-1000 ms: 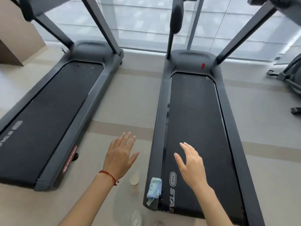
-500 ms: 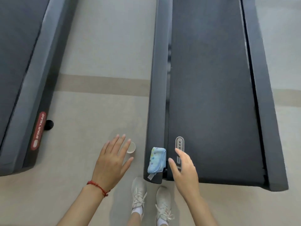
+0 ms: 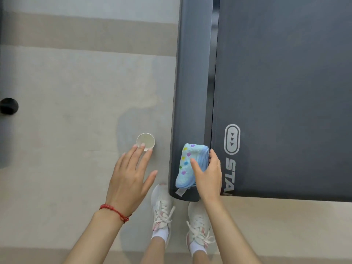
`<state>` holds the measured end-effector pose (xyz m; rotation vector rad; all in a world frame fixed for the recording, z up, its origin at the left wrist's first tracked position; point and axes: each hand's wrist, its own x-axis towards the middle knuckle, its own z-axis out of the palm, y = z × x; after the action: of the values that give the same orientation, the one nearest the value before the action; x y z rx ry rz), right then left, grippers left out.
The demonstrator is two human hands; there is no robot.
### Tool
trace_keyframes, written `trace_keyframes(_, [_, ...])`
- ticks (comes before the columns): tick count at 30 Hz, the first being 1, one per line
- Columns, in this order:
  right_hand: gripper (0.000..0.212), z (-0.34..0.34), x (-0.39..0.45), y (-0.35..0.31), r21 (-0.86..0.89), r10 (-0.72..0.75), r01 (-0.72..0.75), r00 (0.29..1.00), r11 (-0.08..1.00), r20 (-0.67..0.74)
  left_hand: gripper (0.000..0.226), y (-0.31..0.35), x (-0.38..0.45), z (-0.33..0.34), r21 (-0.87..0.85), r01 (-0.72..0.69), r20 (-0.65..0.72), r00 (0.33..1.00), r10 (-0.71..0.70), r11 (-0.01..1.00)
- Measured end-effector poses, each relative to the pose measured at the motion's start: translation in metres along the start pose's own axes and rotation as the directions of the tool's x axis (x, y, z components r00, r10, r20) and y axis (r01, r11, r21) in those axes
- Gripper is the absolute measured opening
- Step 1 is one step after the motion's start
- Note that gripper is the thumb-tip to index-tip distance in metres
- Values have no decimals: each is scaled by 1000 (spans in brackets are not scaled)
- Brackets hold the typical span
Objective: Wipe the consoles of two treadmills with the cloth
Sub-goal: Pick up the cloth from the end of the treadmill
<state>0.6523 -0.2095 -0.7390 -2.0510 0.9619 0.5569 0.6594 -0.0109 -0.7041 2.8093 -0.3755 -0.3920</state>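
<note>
A folded light-blue cloth point(image 3: 187, 162) with coloured dots lies on the left side rail point(image 3: 192, 82) of the right treadmill, near its rear end. My right hand point(image 3: 208, 174) grips it, thumb on top and fingers curled round its right edge. My left hand point(image 3: 129, 180) hovers flat with fingers spread over the floor; its fingertips overlap the rim of a small paper cup point(image 3: 145, 141). Neither treadmill console is in view.
The dark treadmill belt point(image 3: 285, 92) fills the right side. A black wheel point(image 3: 8, 106) of the other treadmill shows at the far left edge. My white shoes point(image 3: 162, 206) stand on the beige floor just behind the rail's end.
My view tipped down and closed in on the treadmill's rear end. My right hand moved left onto the cloth and closed on it. My left hand reached down to the cup.
</note>
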Motion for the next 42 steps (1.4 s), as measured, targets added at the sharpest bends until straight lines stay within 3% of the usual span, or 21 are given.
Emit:
trace_keyframes(3, [76, 18, 9, 10, 52, 64, -64, 998, 997, -12, 55, -6, -4, 18, 3, 12, 3, 1000, -12, 1000])
trace_keyframes(8, [38, 26, 12, 19, 147, 89, -79, 994, 986, -62, 55, -9, -11, 31, -4, 27, 0, 1000, -27, 1000])
trace_keyframes(11, [27, 27, 10, 19, 193, 77, -60, 993, 979, -84, 55, -8, -12, 32, -14, 39, -15, 999, -39, 999])
trace_keyframes(21, [19, -7, -20, 7, 506, 105, -158, 986, 848, 133, 60, 9, -12, -1, -32, 40, -22, 999, -40, 999])
trace_keyframes(32, [18, -146, -111, -110, 642, -110, 2, 985, 767, 129, 57, 63, -19, -163, -100, 38, -119, 992, -50, 994])
trace_keyframes(42, [19, -251, -239, -222, 644, -359, 202, 926, 738, 121, 58, 108, -66, -351, -64, 130, -354, 924, -144, 990])
